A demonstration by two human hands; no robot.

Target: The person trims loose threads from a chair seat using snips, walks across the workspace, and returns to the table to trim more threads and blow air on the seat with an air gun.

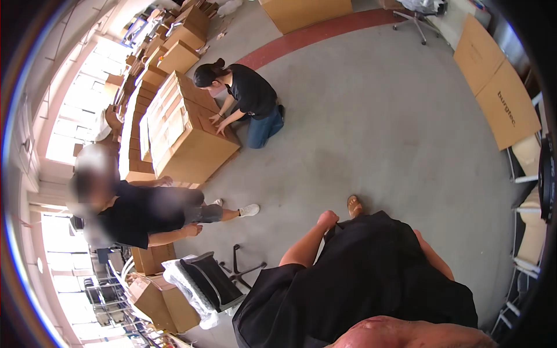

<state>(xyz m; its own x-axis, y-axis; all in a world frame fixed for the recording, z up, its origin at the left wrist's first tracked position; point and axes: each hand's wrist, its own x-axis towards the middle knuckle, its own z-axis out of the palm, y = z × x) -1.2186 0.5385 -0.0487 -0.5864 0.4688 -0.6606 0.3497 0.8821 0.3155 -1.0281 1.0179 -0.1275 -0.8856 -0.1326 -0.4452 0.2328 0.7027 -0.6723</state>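
My left hand (328, 219) is closed beside the lower edge of my black shirt (371, 272). A dark edge of cloth lies against it, but whatever the fingers hold is hidden. On the other side, my right forearm (436, 256) reaches forward past the shirt, which covers most of the right hand, so its fingers do not show. One brown sandal (354, 206) of mine shows on the grey floor (371, 133). Neither hand touches the large cardboard box (194, 148) ahead on the left, where a kneeling person (249, 95) presses both hands on its side.
A standing person (145, 211) is at left, beside the boxes. Close on my left is a black office chair (212, 281) partly wrapped in plastic, near an open carton (165, 301). A cardboard sheet (496, 81) leans at right. Another large carton (304, 13) stands far ahead.
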